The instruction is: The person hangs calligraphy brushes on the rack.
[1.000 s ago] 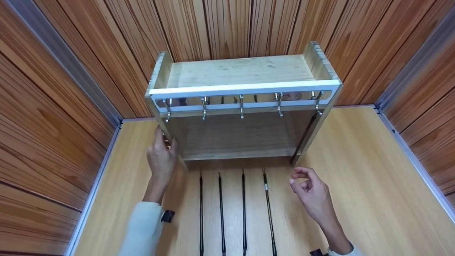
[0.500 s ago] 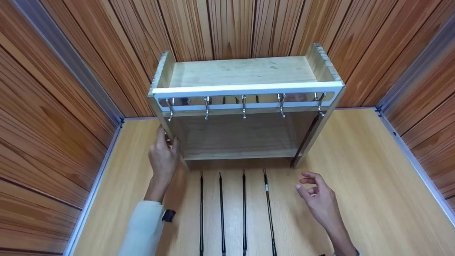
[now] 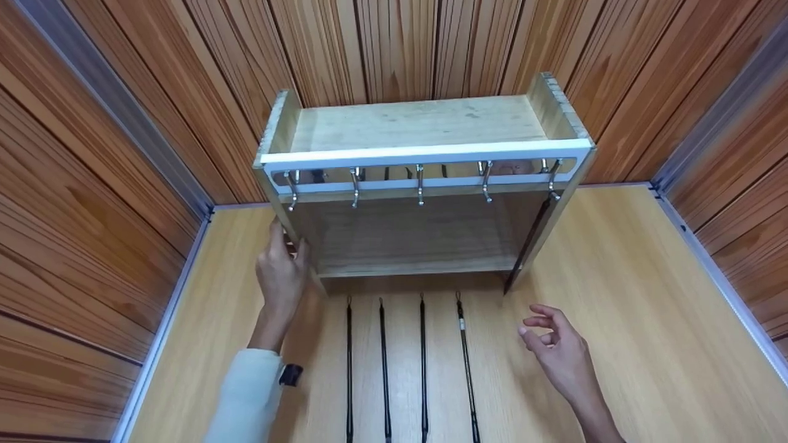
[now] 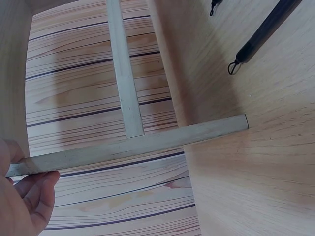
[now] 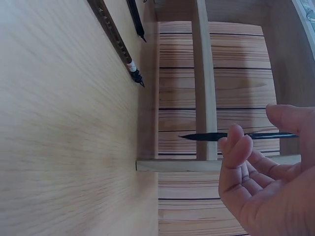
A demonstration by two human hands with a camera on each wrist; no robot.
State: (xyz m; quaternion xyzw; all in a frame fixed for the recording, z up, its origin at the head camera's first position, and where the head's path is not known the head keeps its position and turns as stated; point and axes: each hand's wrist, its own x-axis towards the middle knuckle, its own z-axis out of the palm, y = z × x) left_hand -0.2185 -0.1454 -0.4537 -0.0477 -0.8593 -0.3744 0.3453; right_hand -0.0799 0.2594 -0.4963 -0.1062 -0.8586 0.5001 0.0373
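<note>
A wooden rack (image 3: pixel 418 123) stands upright on the pale wooden surface (image 3: pixel 640 320), its back against the slatted wall (image 3: pixel 394 43), with a white rail (image 3: pixel 425 154) across the front carrying five metal hooks (image 3: pixel 420 184). One black strap (image 3: pixel 530 237) hangs from the rightmost hook along the rack's right side. Four more black straps (image 3: pixel 422 363) lie side by side on the surface just in front of the rack's base. The left hand (image 3: pixel 282 271) reaches forward from a pale sleeve (image 3: pixel 246 394), fingers curled around the front edge of the rack's left side panel, gripping it. The right hand (image 3: pixel 557 351) hovers above the surface near the rack's lower right corner, palm up, fingers loosely curled, holding nothing.
</note>
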